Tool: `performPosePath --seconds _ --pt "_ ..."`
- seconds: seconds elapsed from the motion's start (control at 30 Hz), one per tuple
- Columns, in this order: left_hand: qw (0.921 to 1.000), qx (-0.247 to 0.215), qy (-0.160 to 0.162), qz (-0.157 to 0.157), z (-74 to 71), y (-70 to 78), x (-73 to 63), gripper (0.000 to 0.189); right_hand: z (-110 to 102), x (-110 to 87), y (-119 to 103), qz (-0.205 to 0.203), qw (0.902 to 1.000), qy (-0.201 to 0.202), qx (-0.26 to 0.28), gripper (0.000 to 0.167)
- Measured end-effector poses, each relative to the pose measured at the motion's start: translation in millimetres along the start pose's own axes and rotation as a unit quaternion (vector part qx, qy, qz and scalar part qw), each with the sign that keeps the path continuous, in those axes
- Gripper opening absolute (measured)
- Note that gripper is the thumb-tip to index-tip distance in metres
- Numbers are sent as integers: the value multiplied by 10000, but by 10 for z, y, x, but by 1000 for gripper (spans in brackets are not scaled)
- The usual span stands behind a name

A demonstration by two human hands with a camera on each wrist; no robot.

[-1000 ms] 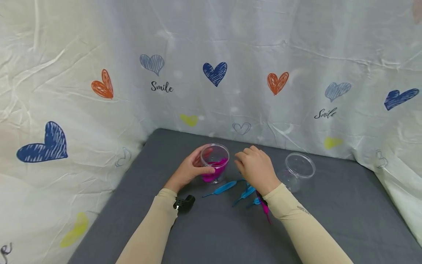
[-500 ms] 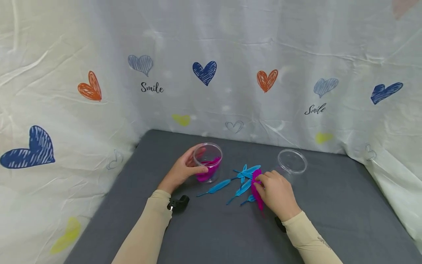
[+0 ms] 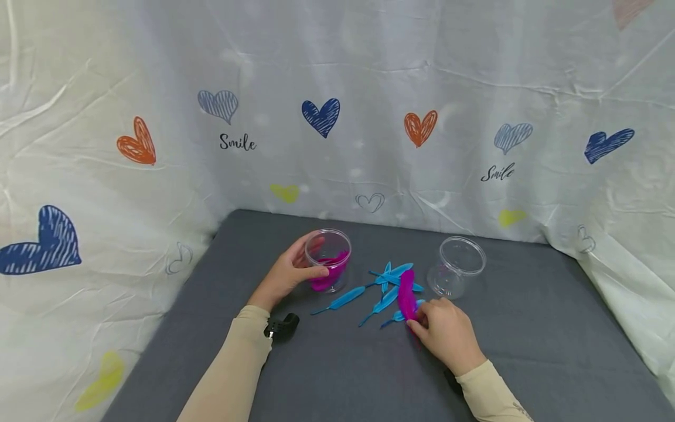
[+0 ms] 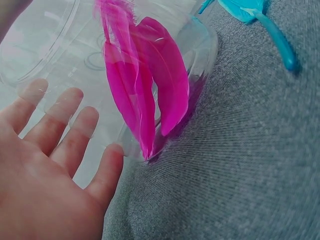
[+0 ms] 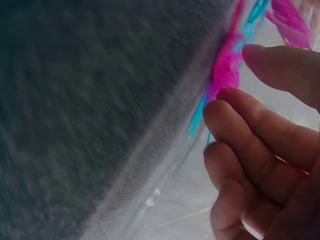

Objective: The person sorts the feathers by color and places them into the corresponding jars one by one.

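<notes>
My left hand [image 3: 282, 275] grips a clear plastic cup [image 3: 329, 241], its thumb across the front and its fingers behind. Pink feathers [image 4: 145, 80] stand inside that cup, low against the wall. Blue feathers [image 3: 345, 298] lie loosely crossed on the table between the two hands. On top of some of them lies a pink feather [image 3: 406, 293]. My right hand [image 3: 447, 331] is at its near end, thumb and forefinger on either side. In the right wrist view a gap shows between thumb and fingertips [image 5: 225, 95], with the pink feather behind it.
A second clear cup [image 3: 456, 264] stands to the right of the blue feathers, just beyond my right hand. Grey cloth covers the table [image 3: 337, 363]. A white curtain [image 3: 379, 158] printed with hearts hangs along the back and sides.
My right hand has moved from beside the left cup to the pink feather, then down toward its near end. The left hand still holds its cup. The view has shifted slightly.
</notes>
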State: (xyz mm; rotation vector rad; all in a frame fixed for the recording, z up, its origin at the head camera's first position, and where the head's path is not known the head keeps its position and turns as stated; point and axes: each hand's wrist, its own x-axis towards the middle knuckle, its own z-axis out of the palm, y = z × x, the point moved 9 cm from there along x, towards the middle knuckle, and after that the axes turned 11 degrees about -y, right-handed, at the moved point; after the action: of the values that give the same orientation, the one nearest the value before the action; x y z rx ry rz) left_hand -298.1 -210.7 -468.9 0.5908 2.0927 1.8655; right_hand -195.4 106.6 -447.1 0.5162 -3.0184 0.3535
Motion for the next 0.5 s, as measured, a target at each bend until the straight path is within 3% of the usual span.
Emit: performPosePath --seconds 0.5 --pt "10000 -45 -15 8 4 -6 -2 86 17 13 -8 -59 9999 125 -89 17"
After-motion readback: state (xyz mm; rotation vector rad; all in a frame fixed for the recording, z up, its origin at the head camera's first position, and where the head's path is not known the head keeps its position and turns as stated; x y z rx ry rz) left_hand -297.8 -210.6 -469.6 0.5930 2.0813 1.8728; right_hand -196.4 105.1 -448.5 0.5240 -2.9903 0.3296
